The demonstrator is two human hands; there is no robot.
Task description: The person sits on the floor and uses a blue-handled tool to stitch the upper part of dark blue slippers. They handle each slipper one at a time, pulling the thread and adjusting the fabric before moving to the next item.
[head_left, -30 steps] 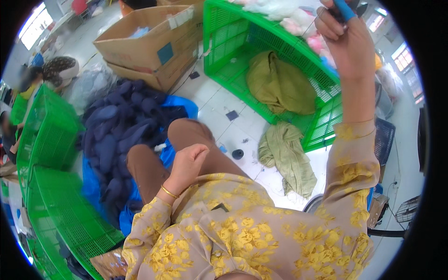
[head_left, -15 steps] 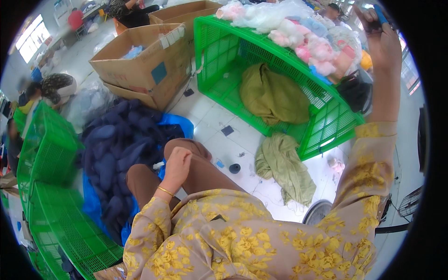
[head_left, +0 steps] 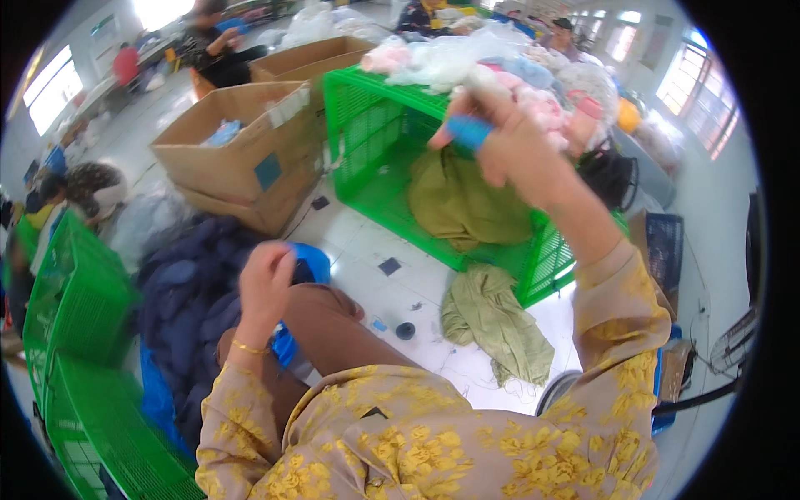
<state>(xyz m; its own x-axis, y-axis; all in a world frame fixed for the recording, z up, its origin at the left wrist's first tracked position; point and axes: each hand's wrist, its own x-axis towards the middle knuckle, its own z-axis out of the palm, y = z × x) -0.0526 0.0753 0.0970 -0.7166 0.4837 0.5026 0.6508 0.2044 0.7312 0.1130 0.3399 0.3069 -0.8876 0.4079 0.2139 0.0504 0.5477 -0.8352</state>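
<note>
My left hand (head_left: 265,283) is raised above my left knee and beside a heap of dark navy pieces (head_left: 187,287). Its fingers are curled closed, and whatever may be in them is hidden. Stretched forward, my right hand (head_left: 521,158) appears in front of the green plastic crate (head_left: 379,204). A bright blue wrap (head_left: 469,132) circles one of its fingers. Motion smears the fingertips, so I cannot tell whether they hold anything. Olive cloth (head_left: 467,204) lies inside the crate, and a paler green cloth (head_left: 497,321) lies on the floor before it.
Cardboard boxes (head_left: 229,162) stand beyond the navy heap. More green crates (head_left: 87,300) line my left side. Pink and white soft pieces (head_left: 546,104) and clear plastic are piled behind the open crate. A small dark spool (head_left: 406,331) sits on the floor. Other people sit farther back.
My right hand has come down and left from the upper right to in front of the crate. My left hand has lifted off my knee and shifted left. The view has tilted up slightly.
</note>
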